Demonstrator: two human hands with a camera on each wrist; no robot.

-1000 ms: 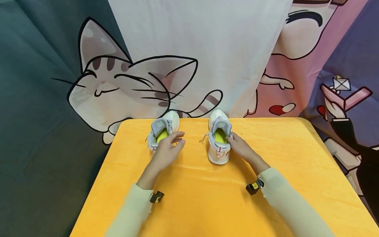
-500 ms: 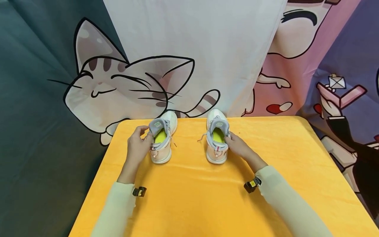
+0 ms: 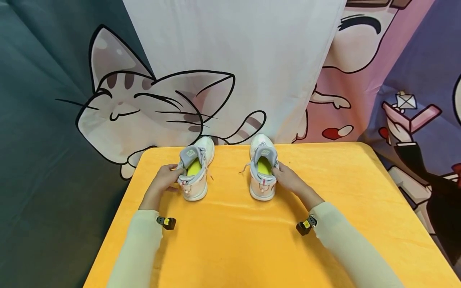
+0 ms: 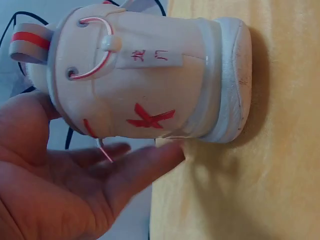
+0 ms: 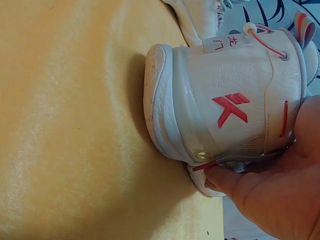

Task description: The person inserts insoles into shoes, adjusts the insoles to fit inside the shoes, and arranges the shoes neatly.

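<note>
Two white sneakers with yellow-green insoles stand on the yellow table, toes pointing away from me. My left hand (image 3: 162, 181) holds the left sneaker (image 3: 195, 189) by its outer side. Its thumb is over the collar, and its fingers lie along the outside in the left wrist view. The right sneaker (image 3: 262, 189) is held by my right hand (image 3: 292, 181), thumb inside the opening and fingers on the outer side. In the right wrist view, a red logo marks the heel of the right sneaker (image 5: 220, 105); those fingertips are partly hidden behind it.
The yellow cloth-covered table (image 3: 230, 244) ends at the sneakers' toes. Close behind hangs a printed curtain (image 3: 248, 44) with a cartoon cat (image 3: 122, 116). A loose lace (image 3: 244, 168) sticks out from the right sneaker towards the gap between the pair.
My left hand has moved from above the left sneaker around to its outer side and taken hold of the collar. My right hand has kept its hold on the right sneaker.
</note>
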